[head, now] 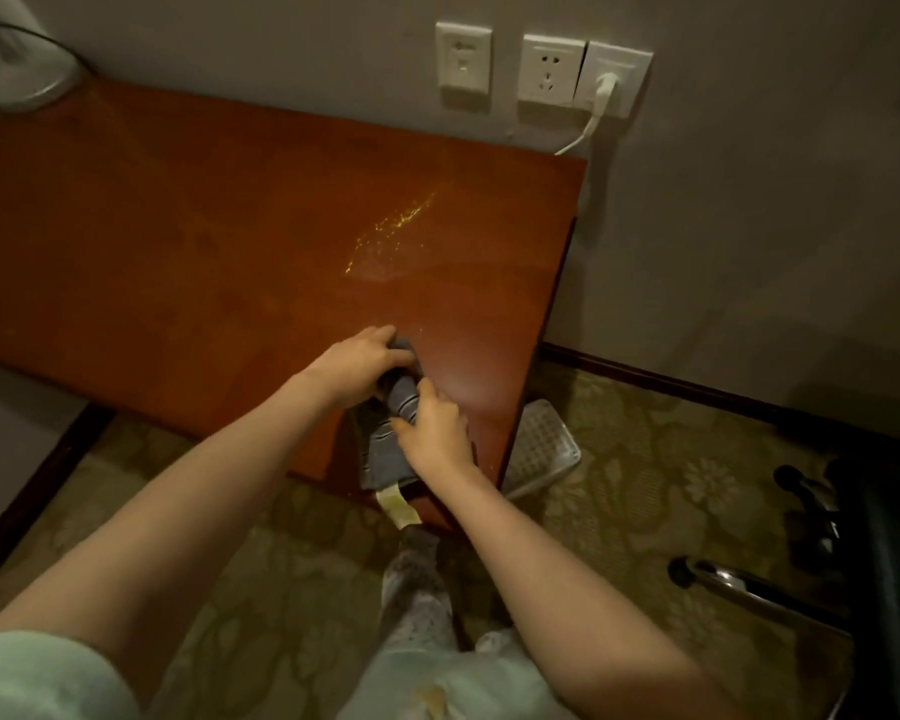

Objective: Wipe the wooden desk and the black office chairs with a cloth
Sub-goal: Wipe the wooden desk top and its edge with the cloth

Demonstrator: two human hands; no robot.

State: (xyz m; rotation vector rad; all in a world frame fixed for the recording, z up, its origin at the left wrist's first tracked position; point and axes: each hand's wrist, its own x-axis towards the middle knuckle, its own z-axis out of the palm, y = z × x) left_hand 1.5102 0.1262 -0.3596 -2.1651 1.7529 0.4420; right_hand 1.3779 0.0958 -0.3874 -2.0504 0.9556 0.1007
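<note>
- The grey striped cloth lies bunched on the wooden desk, close to its near right corner. A pale label hangs off the cloth's near end, over the desk's front edge.
- The cloth's long axis runs roughly from the front edge away toward the wall, not along the desk's length.
- The left hand grips the far end, its fingers curled over the bundle. The right hand pinches the cloth lower down, nearer the person — both hands hold the cloth and touch each other across it.
- This looks like gathering or refolding the cloth into a pad before a stroke, though that is only a judgement.
- Almost all of the bare desktop lies to the left of the hands and beyond them. A speckled glint on the wood sits straight ahead of the left hand, between the hands and the wall.
- The left hand is therefore the nearer one to the unwiped stretch — a stroke would likely carry forward and leftward from this corner.
- A black office chair stands well apart on the right, on the right hand's side, with only its base and edge in view.
</note>
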